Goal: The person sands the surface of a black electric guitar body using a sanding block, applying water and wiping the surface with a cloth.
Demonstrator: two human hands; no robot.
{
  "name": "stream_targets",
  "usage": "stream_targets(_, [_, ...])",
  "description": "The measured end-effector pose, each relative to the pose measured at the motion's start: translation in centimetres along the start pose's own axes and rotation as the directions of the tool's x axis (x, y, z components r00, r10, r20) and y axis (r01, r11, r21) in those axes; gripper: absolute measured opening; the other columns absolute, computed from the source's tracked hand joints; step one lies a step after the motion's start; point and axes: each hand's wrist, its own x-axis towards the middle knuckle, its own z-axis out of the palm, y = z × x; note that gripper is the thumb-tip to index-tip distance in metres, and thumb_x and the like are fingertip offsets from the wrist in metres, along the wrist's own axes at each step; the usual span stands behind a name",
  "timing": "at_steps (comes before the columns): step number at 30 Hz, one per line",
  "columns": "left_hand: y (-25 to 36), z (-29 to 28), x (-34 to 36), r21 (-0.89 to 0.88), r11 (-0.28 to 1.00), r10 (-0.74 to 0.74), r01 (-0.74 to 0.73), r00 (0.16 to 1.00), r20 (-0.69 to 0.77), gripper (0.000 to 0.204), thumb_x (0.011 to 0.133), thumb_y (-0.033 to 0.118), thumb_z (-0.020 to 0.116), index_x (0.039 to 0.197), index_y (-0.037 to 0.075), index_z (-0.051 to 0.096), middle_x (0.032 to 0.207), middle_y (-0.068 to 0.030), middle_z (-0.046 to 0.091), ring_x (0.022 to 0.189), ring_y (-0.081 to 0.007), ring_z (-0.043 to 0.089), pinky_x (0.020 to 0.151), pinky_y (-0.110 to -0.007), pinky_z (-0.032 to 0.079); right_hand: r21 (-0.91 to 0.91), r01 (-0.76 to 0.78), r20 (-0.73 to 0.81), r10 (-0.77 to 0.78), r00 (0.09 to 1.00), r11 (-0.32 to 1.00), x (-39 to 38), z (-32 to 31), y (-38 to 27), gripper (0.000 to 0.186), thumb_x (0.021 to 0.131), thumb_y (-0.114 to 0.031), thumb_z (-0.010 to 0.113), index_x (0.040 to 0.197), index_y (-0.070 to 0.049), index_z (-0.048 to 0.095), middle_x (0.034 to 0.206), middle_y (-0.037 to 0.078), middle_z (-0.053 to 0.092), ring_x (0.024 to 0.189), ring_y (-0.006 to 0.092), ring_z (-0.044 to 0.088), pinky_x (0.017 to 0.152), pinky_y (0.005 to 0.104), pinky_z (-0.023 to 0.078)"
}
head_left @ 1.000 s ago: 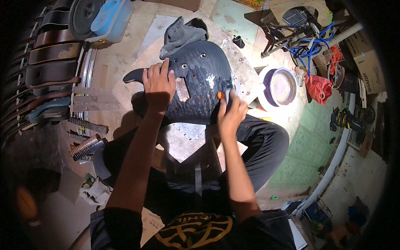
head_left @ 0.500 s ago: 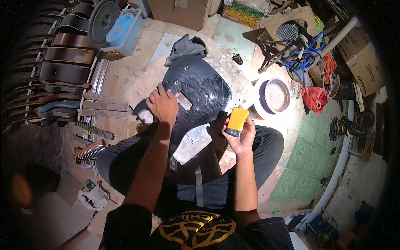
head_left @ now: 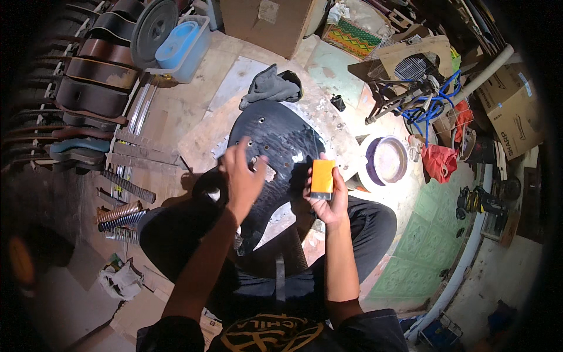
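A black electric guitar body (head_left: 275,138), wet-looking and pierced with several holes, lies on a pale board (head_left: 202,132) between my bent legs. My left hand (head_left: 243,182) is over its left part with fingers spread; it is slightly blurred, and I cannot tell whether it touches the surface. On the right side, my right hand (head_left: 334,202) grips a yellow-orange block (head_left: 322,177) with a dark lower edge, perhaps a sanding block. That block is held up beside the body's right edge. A crumpled dark grey cloth (head_left: 270,87) lies at the body's far end.
To the right of the board stands a round purple basin (head_left: 388,159) with whitish water or residue. Guitar bodies (head_left: 97,73) hang in a row at the left. A clear tub (head_left: 193,58) stands far left, cardboard boxes (head_left: 513,111) far right, near tangled blue hose (head_left: 431,105).
The guitar body has turned and shifted toward me. My left hand has come off its left edge, moving nearer to me with fingers spreading. The right hand with the block moved slightly left.
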Motion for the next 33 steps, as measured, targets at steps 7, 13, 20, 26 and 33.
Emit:
stream_targets(7, [4.8,-1.3,-2.0,-0.654,0.721,0.211,0.227,0.828,0.52,0.049,0.089,0.006,0.077,0.134,-0.003,0.062,0.119,-0.0095,0.061,0.102,-0.0127,0.062,0.088,-0.029,0.056,0.088,-0.134,0.154,0.12,0.981,0.987,-2.5,2.9,2.8,0.066,0.103,-0.042,0.053,0.161,-0.023,0.027,0.129,0.02,0.06,0.103,0.0277,0.067,0.077,0.045,0.059])
stream_targets(13, [4.1,-0.9,-2.4,-0.609,0.697,0.147,0.378,0.756,0.638,0.044,0.088,0.011,0.079,0.128,-0.002,0.068,0.107,-0.0087,0.066,0.096,-0.0119,0.062,0.084,-0.026,0.052,0.008,-0.107,0.12,0.105,0.987,0.994,-3.6,2.0,3.0,0.068,0.103,-0.044,0.053,0.161,-0.023,0.026,0.131,0.021,0.06,0.098,0.0309,0.07,0.071,0.0443,0.063])
stream_targets(20, [3.5,-0.6,-2.5,-0.678,0.395,0.126,0.619,0.695,0.708,0.038,0.089,0.007,0.079,0.124,-0.004,0.067,0.113,-0.0109,0.069,0.104,-0.0147,0.066,0.091,-0.029,0.053,0.109,-0.15,0.196,0.127,0.972,0.983,-4.0,1.3,3.7,0.074,0.102,-0.058,0.047,0.162,-0.02,0.022,0.124,0.02,0.062,0.089,0.0352,0.074,0.064,0.0446,0.067])
stream_targets(26, [2.5,-0.1,-2.2,-0.68,0.334,0.168,0.653,0.669,0.724,0.036,0.087,0.005,0.08,0.12,-0.004,0.066,0.113,-0.0108,0.07,0.105,-0.0163,0.067,0.093,-0.03,0.054,0.063,-0.123,0.182,0.11,0.977,0.99,-4.4,2.2,3.7,0.083,0.1,-0.063,0.048,0.162,-0.016,0.019,0.122,0.019,0.063,0.091,0.0365,0.074,0.063,0.0455,0.067])
stream_targets(33, [2.4,-1.6,-1.0,-0.537,0.454,0.092,0.711,0.562,0.822,0.022,0.087,0.005,0.08,0.105,-0.003,0.07,0.097,-0.0055,0.07,0.089,-0.0105,0.065,0.08,-0.027,0.054,-0.29,-0.067,0.055,0.086,0.995,0.955,-5.4,4.3,2.5,0.08,0.1,-0.061,0.052,0.158,-0.01,0.03,0.124,0.018,0.063,0.09,0.0323,0.074,0.065,0.0415,0.066])
